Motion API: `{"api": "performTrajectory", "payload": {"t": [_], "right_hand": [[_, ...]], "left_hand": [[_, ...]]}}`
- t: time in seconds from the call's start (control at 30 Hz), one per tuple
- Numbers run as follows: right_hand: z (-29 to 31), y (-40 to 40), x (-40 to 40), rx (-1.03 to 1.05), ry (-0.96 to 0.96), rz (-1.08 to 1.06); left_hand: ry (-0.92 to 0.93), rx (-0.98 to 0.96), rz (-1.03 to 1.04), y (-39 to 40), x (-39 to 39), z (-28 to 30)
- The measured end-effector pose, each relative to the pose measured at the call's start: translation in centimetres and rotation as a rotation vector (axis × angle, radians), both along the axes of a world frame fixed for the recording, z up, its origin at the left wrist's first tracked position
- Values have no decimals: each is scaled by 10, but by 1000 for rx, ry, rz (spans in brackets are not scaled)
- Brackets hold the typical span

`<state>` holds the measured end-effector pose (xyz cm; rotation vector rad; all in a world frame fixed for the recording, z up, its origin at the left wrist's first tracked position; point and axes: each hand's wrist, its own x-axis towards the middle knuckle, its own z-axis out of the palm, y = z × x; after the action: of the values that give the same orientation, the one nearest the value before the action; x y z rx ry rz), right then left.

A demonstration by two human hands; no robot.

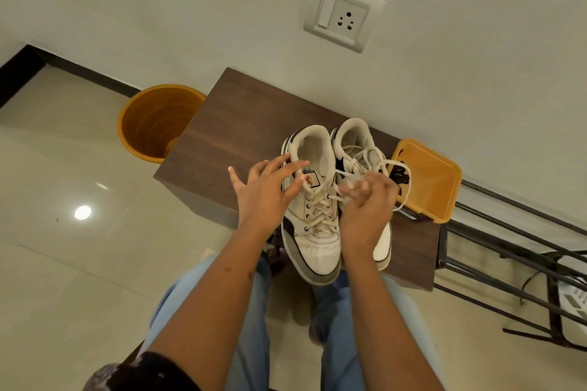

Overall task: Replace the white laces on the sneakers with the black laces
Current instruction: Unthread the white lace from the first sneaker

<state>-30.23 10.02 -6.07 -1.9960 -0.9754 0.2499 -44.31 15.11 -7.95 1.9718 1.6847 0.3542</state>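
On a dark wooden table point(241, 124) set against a pale wall, the head camera shows two white sneakers with black trim standing side by side, toes toward the near edge. Both still carry white laces. The left sneaker point(313, 219) is laced through its eyelets, and its toe juts a little past the near edge of the table. The right sneaker point(359, 149) sits just beside it, touching or nearly so, with loose loops of white lace point(378, 162) spilling over its opening and trailing toward the right.

The left hand point(265, 190) is spread with straight fingers, its fingertips resting on the collar and tongue of the left sneaker; it grips nothing. The right hand point(368, 203) lies over the front of the right sneaker with its fingers curled around a strand of the white lace.

Just right of the sneakers, a yellow tray point(444, 187) sits at the far right of the table, and something black point(401, 175) lies at its left side (probably the black laces, though too little shows to be sure).

An orange bucket point(146, 124) stands on the tiled floor to the left of the table, a wall socket point(341, 14) is mounted above, and a metal rack point(514, 251) stands to the right. Light blue trousers point(254, 327) show below the arms.
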Motion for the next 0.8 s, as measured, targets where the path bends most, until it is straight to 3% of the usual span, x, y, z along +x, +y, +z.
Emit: {"api": "performTrajectory", "payload": {"t": [0.07,0.33,0.5,0.67,0.8], "right_hand": [[3,-1,19,31,48,-54],[10,-32,17,-141,-67,138],[1,-55,-12,-470,-92,353],[-19,-59,-37,-592,-63,444],[-42,-55,-50,-640,-276,394]], "left_hand": [[-15,1,3,1,-1,0],[-21,98,-20,3,5,0],[4,177,-127,2,11,-1],[90,242,-249,2,18,-6],[46,255,-253,2,22,-4]]}}
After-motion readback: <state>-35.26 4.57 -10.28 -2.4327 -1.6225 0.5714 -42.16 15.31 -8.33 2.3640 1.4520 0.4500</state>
